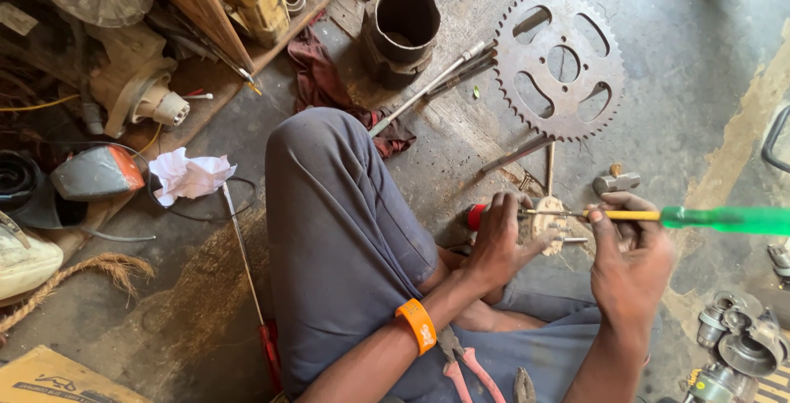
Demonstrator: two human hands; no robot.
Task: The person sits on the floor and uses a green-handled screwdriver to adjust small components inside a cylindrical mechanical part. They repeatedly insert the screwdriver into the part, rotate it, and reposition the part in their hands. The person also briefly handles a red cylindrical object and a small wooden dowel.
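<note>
Bare concrete floor (699,65) lies open right of the large toothed steel sprocket (559,64). Ahead of the hands, passage is blocked by that sprocket, loose metal rods (461,69) and a dark cylindrical sleeve (401,31). A cluster of grey metal fittings (741,345) crowds the lower right.

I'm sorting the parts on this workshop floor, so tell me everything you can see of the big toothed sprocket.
The sprocket is a flat, round metal disc, dull grey-brown and rusty-looking, with teeth all round its rim. It has a round centre hole, curved cut-outs around it and small bolt holes between them. It lies flat on the concrete floor, beyond both hands, which do not touch it. Thin metal rods lie at its left edge, another by its lower edge.
</note>
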